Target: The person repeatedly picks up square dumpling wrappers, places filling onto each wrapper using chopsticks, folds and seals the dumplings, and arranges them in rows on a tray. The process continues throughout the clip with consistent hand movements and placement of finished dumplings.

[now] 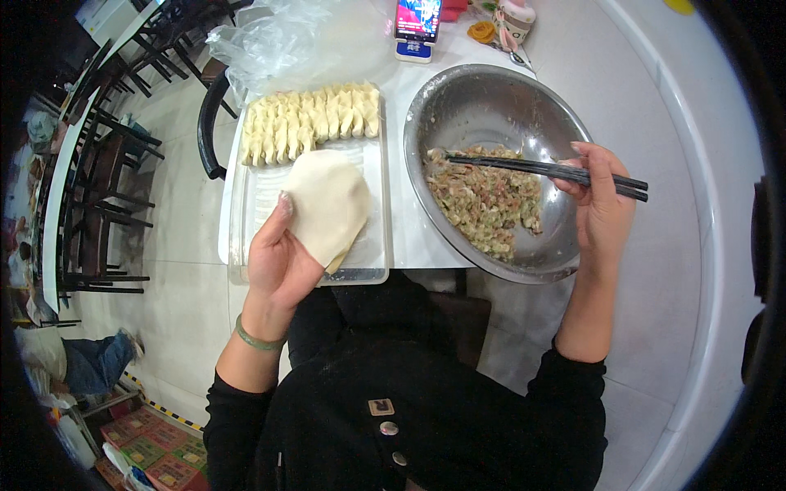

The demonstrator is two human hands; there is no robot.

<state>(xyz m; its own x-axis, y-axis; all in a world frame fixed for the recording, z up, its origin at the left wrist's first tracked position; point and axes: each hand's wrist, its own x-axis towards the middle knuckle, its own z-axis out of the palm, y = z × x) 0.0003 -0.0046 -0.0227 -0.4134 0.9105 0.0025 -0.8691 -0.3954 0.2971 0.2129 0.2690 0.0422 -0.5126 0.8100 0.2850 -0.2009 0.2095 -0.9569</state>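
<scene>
My left hand [279,255] holds a stack of thin dough wrappers [328,205] above a clear plastic tray [384,245], its thumb on the near left edge. Rows of folded dumplings [307,123] fill the far part of the tray. In my right hand [599,196] is a pair of dark chopsticks [522,164], slanting over a wide steel bowl [491,92]. Their tips touch the far left side of the chopped filling [485,202], which lies in the bowl's left and near part. How many wrappers are in the stack cannot be told.
Crumpled clear plastic bags [276,49] lie behind the tray. A lit phone [417,21] leans on a stand [413,52] at the table's far side. Right of it are an orange coil [481,32], a lidded cup [516,21] and a metal spoon [517,58]. A black chair back [212,123] borders the table's left edge.
</scene>
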